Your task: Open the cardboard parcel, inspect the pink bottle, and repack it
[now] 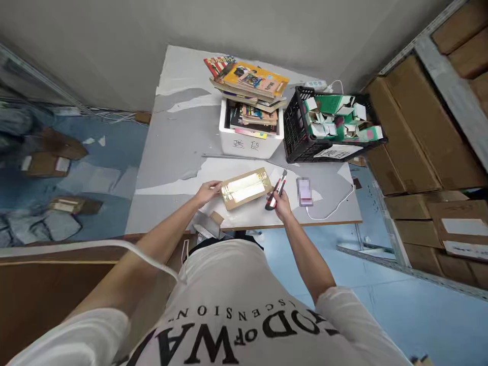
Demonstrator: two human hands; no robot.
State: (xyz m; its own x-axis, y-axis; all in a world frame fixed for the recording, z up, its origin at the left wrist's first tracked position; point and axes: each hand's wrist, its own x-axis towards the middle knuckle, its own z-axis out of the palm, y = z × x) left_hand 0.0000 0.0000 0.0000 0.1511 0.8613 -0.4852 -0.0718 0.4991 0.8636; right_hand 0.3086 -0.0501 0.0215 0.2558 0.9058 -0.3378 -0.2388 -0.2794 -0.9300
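A flat brown cardboard box (pixel 246 188) with a white label under shiny clear tape lies near the front edge of the table. My left hand (pixel 208 193) pinches its left end between thumb and fingers. In my right hand (pixel 282 204) is a red and black utility knife (pixel 276 190), its tip pointing away from me, beside the box's right end. Whether the blade is out is too small to tell. A phone (pixel 304 192) with a lit screen lies just right of that hand, a white cable attached.
A white bin (pixel 251 145) piled with books and magazines stands behind the box. To its right, a black crate (pixel 295 127) holds green and white cartons. A tape dispenser-like grey object (pixel 207 223) sits at the front edge. Stacked cartons (pixel 415 122) line the right side.
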